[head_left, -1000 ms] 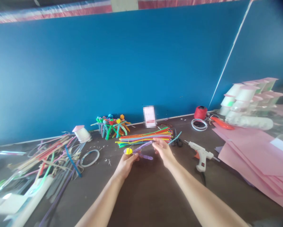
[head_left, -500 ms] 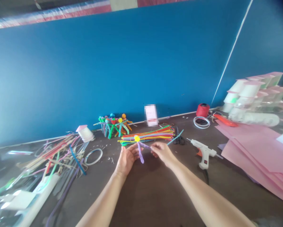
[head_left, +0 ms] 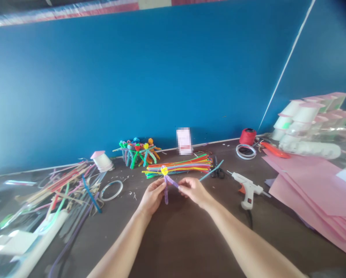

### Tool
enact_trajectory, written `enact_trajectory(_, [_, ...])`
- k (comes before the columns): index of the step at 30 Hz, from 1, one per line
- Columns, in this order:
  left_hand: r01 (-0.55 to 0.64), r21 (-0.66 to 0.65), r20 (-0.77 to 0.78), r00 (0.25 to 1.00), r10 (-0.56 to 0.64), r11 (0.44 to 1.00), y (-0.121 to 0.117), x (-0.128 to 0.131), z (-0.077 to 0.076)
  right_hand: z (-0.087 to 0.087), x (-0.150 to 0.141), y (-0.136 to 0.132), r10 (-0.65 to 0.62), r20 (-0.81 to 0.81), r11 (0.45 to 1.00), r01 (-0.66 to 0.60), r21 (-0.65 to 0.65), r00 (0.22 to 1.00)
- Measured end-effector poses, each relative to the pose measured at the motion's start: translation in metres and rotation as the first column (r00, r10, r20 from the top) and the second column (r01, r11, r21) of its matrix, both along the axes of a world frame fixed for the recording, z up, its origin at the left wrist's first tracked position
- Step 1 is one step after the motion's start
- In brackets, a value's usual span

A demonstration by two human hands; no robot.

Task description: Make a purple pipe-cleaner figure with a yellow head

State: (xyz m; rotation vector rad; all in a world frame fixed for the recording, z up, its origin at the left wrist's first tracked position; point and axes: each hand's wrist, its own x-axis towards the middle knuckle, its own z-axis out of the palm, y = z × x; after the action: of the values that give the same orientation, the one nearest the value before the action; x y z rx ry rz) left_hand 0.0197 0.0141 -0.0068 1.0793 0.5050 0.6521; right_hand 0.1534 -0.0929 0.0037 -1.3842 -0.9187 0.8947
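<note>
Purple pipe-cleaner figure [head_left: 166, 195] with a yellow head [head_left: 164, 170], held upright between both hands at lower centre of frame, above the dark tabletop [head_left: 173, 247]. Left hand [head_left: 152, 197]: fingers [head_left: 160, 185] pressed together, pinching the stem just below the head. Right hand [head_left: 192, 191]: fingers [head_left: 182, 186] pinching the end of a purple arm angled out to the right. Directly behind the figure, a bundle of multicoloured pipe cleaners [head_left: 178, 167] lies flat. Right of the bundle: black-handled scissors [head_left: 217, 173], then a white hot-glue gun [head_left: 246, 189]. Upper centre, against the blue wall [head_left: 132, 77], a cluster of small pipe-cleaner figures [head_left: 136, 153] stands. Pink paper sheets [head_left: 314, 197] are stacked at right; a red thread spool [head_left: 247, 136] sits near the wall. Loose strips [head_left: 65, 195] are heaped at left.
</note>
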Motion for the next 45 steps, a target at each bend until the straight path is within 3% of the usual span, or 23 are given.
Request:
enact_trajectory(4, [-0.007,0.012,-0.002,1.000,0.007,1.000,-0.001,0.000,0.001,-0.001,-0.002,0.000,0.028,-0.025,1.000,-0.027,0.011,0.999])
enact_trajectory(9, [0.153,0.151,-0.029,0.988,-0.150,0.977,-0.006,-0.004,0.009,0.002,0.001,-0.001,-0.034,0.038,0.999,0.033,0.042,0.999])
enact_trajectory(12, [0.260,0.164,0.003,0.965,-0.264,0.952,-0.006,-0.008,0.011,0.005,0.007,-0.002,-0.083,0.068,0.996,0.080,0.039,0.994])
enact_trajectory(19, [0.245,0.150,-0.209,0.955,-0.211,0.958,-0.002,-0.009,0.009,0.013,0.013,-0.007,0.051,0.196,0.999,-0.048,-0.018,0.979])
enact_trajectory(21, [0.262,0.127,-0.190,0.953,-0.235,0.957,-0.001,-0.011,0.011,0.015,0.014,-0.008,0.089,0.235,0.996,-0.083,-0.035,0.968])
enact_trajectory(26, [0.281,-0.080,-0.017,0.959,-0.283,0.956,0.002,-0.015,0.014,0.017,0.018,-0.008,0.090,0.254,0.995,-0.078,-0.056,0.963])
enact_trajectory(30, [0.293,0.045,-0.227,0.934,-0.276,0.955,0.001,-0.014,0.014,0.018,0.021,-0.010,0.117,0.280,0.991,-0.092,-0.102,0.953])
enact_trajectory(32, [0.335,0.116,-0.296,0.910,-0.289,0.935,0.001,-0.014,0.013,0.019,0.022,-0.011,0.128,0.259,0.988,-0.101,-0.115,0.957])
enact_trajectory(34, [0.360,0.098,-0.288,0.903,-0.320,0.928,0.002,-0.014,0.011,0.020,0.024,-0.011,0.114,0.187,0.991,-0.099,-0.091,0.976])
enact_trajectory(36, [0.337,0.060,-0.236,0.919,-0.315,0.940,0.002,-0.014,0.008,0.020,0.028,-0.009,0.070,0.060,0.997,-0.069,-0.020,0.996])
enact_trajectory(38, [0.268,-0.008,-0.161,0.951,-0.265,0.963,0.003,-0.013,0.006,0.021,0.035,-0.007,-0.036,-0.094,0.994,0.046,0.101,0.995])
enact_trajectory(40, [0.197,-0.097,-0.075,0.976,-0.204,0.976,0.004,-0.012,0.004,0.022,0.046,-0.007,-0.206,-0.265,0.936,0.268,0.228,0.942])
enact_trajectory(43, [0.110,-0.189,0.016,0.994,-0.109,0.976,0.005,-0.011,0.005,0.026,0.066,-0.012,-0.435,-0.506,0.741,0.616,0.269,0.745])
enact_trajectory(44, [0.087,-0.213,0.037,0.996,-0.081,0.973,0.006,-0.010,0.005,0.028,0.072,-0.014,-0.490,-0.554,0.658,0.703,0.270,0.672])
enact_trajectory(45, [0.072,-0.235,0.055,0.997,-0.060,0.969,0.007,-0.010,0.005,0.029,0.078,-0.017,-0.519,-0.571,0.611,0.743,0.271,0.636])
